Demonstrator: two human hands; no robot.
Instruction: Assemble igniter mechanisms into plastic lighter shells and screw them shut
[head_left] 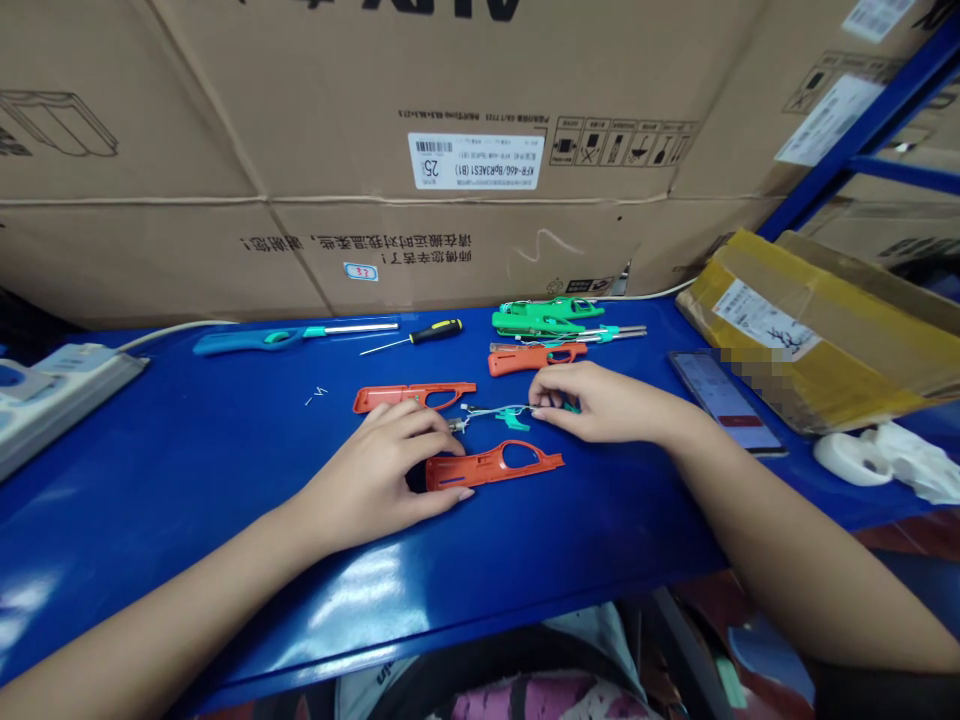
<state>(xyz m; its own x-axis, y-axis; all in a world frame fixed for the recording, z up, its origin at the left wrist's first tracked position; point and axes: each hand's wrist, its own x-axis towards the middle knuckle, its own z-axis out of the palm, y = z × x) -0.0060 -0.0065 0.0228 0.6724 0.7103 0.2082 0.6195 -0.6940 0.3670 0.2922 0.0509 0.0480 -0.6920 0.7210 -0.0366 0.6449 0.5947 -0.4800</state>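
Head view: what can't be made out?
All in the head view:
Wire, right end: hidden by the right grip.
Whatever lies under the left grip: hidden by its palm and fingers.
Phone, screen text: too small.
Screws, head type: too small.
Power strip, far left part: cut off by the left edge.

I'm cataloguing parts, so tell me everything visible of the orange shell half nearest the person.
The orange shell half looks like plastic: long, shallow, hollow side up, with a slot in its wider left end and a looped opening near its narrow right end. It lies on the blue table, running roughly left to right. The left hand curves around its wide end, thumb at the near edge.
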